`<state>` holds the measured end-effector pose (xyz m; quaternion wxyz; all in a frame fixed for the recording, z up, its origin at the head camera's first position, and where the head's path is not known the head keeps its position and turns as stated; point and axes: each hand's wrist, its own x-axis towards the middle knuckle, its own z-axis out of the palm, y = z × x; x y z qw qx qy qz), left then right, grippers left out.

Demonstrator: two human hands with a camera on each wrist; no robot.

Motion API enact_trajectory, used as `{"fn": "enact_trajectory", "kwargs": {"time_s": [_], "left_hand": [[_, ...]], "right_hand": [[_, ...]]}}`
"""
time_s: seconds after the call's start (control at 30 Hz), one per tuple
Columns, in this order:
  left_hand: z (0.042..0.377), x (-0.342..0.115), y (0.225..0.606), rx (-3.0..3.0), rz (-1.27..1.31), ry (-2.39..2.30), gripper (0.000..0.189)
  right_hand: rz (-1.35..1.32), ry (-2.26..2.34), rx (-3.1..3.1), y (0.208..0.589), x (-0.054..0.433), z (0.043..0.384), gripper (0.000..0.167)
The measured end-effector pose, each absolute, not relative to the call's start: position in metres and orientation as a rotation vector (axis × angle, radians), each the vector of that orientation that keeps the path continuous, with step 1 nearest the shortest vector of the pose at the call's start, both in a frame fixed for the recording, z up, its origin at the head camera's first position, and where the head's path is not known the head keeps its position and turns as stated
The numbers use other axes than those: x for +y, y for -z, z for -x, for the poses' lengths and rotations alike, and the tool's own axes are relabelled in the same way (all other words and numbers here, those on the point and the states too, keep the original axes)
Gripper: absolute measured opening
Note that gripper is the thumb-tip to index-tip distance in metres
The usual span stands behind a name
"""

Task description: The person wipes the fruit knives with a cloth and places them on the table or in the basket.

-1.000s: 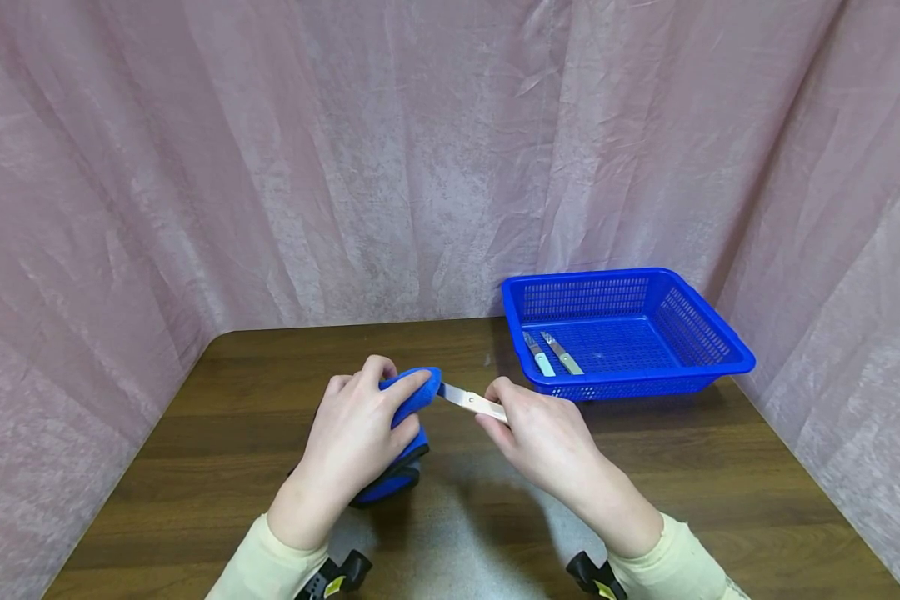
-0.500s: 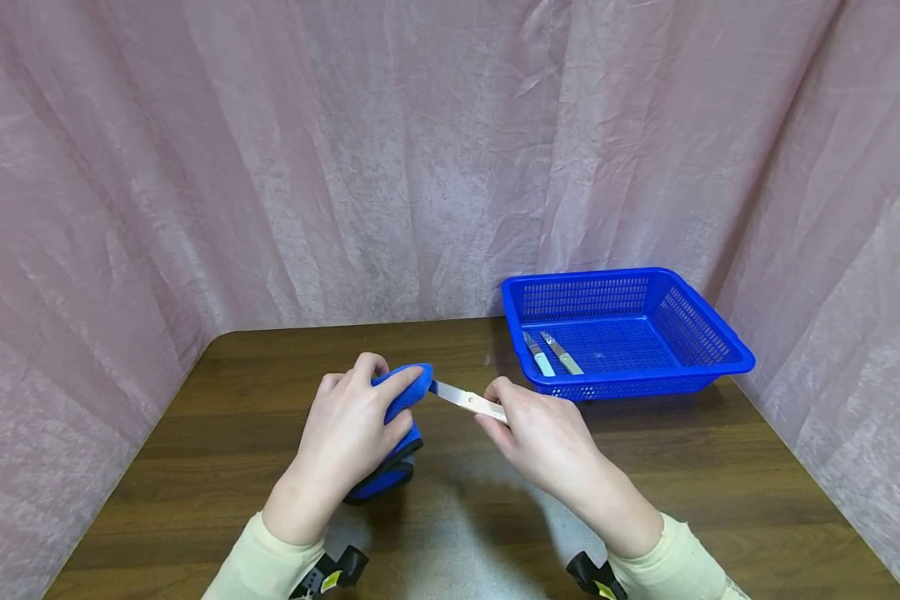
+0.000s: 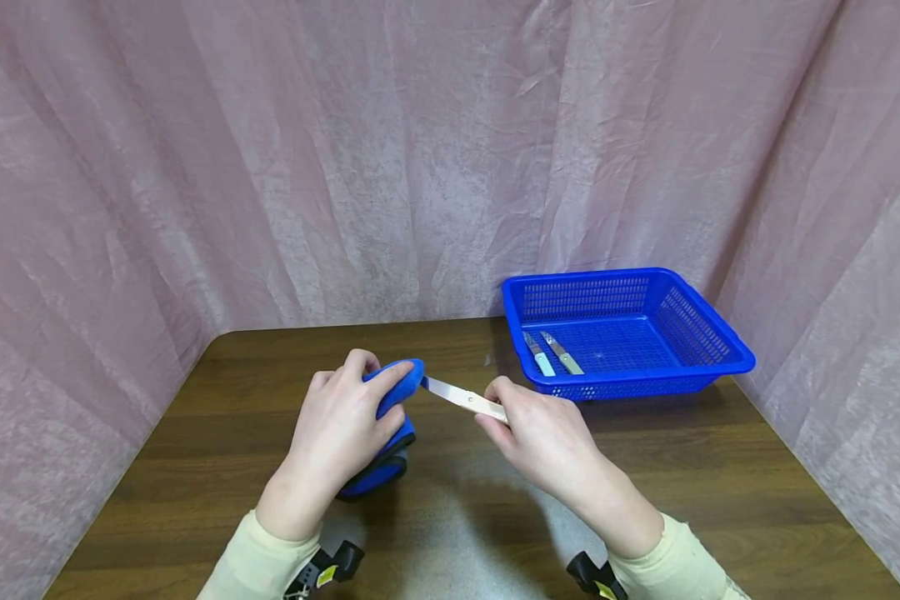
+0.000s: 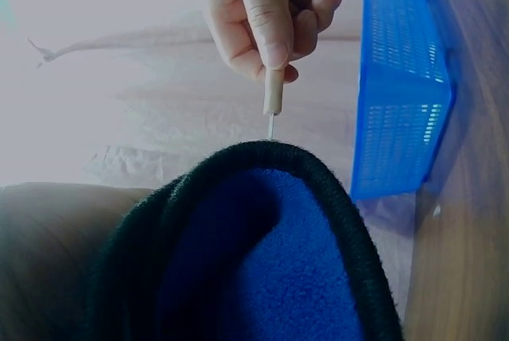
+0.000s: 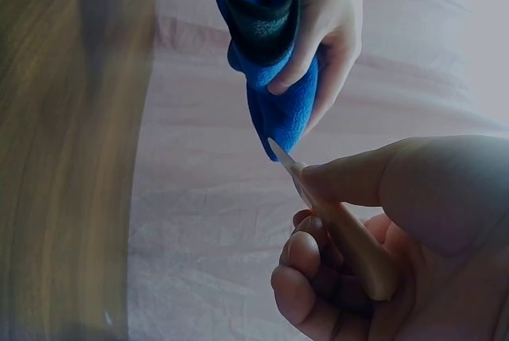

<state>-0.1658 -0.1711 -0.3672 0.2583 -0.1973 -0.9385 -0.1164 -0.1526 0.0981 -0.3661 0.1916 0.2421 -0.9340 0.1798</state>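
Observation:
My left hand [image 3: 341,421] grips a folded blue cloth [image 3: 401,387] with dark edging, thumb and fingers bent round it. In my right hand [image 3: 543,433] is a small knife [image 3: 468,400] with a cream handle, pinched between thumb and fingers. Its blade points left, and the tip meets the upper end of the cloth. From the right wrist view, the blade [image 5: 281,154] overlaps the cloth's end, while the handle [image 5: 358,249] runs back into the palm. The cloth's dark border [image 4: 274,150] fills the lower part of the left wrist view and hides most of the blade.
A blue plastic basket [image 3: 645,383] stands at the back right of the wooden table [image 3: 217,433]. Inside, at its left end, lie two small knives, one with a white handle [image 3: 544,364] and one with a greenish handle [image 3: 570,362]. Pink curtains [image 3: 390,167] hang behind.
My left hand has slid left with the cloth along the knife, so more of the blade shows. The right hand and knife have stayed in place.

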Motion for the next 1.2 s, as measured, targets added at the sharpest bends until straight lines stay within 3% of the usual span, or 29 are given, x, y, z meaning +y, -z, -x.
{"fn": "enact_trajectory", "kwargs": {"time_s": [1.2], "left_hand": [[0.1676,-0.1754,0.3668,-2.507,0.516,0.357,0.052]], "right_hand": [[-0.659,-0.533,-2.595,0.3695,0.1078,0.1569,0.018]]}}
